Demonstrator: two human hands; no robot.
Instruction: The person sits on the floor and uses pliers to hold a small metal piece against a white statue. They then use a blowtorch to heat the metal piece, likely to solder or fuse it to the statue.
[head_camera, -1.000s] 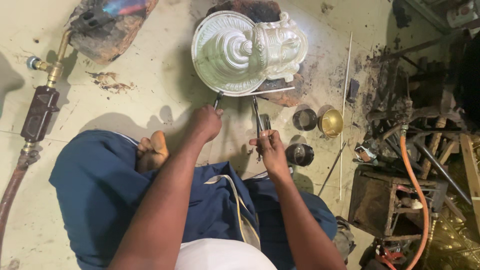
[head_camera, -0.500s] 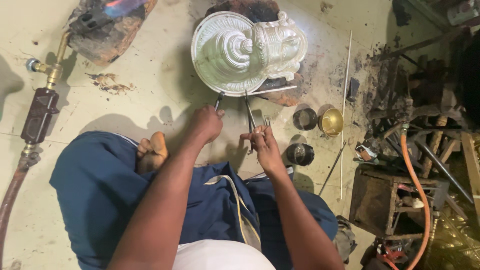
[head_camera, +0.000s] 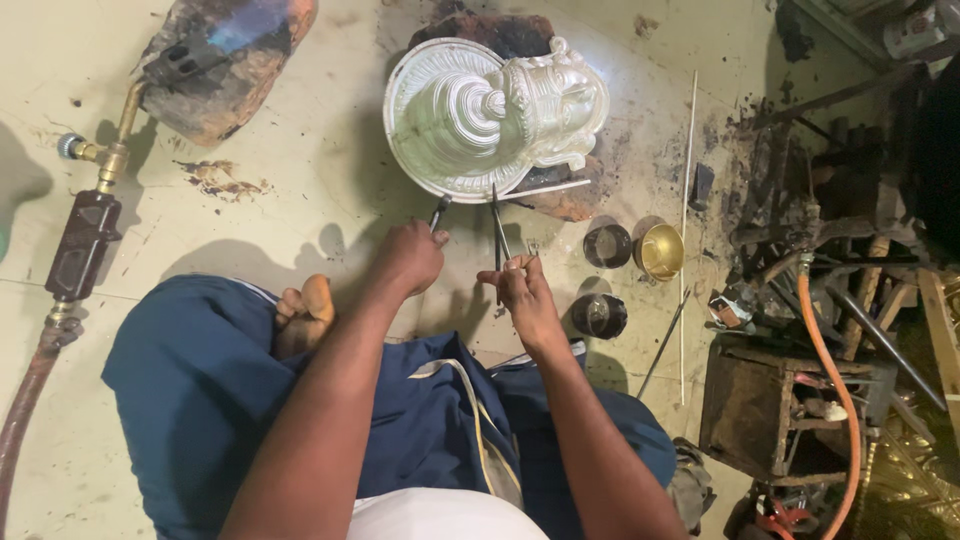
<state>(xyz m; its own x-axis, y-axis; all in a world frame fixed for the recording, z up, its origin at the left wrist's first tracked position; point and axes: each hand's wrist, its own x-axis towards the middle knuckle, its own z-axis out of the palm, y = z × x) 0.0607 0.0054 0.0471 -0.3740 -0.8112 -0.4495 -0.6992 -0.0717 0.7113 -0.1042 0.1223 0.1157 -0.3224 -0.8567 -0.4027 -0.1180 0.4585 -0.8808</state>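
A thin dark rod (head_camera: 439, 213) is gripped in the closed fingers (head_camera: 432, 240) of the left hand (head_camera: 408, 258), its tip pointing to twelve o'clock and touching the lower rim of the silver embossed plaque (head_camera: 470, 120). Slim metal tweezers (head_camera: 498, 232) are pinched between the fingers (head_camera: 515, 268) of the right hand (head_camera: 522, 295), their points also directed to twelve o'clock at the plaque's rim. The plaque, bearing a conch and a face in relief, is propped on a dark stone (head_camera: 560, 200) on the floor (head_camera: 300, 130), at twelve o'clock from both hands. At three o'clock from the right hand, two dark cups (head_camera: 600, 280) and a small brass bowl (head_camera: 660, 251) are seen. At ten o'clock, a brass gas torch (head_camera: 95, 190) with its hose lies on the floor.
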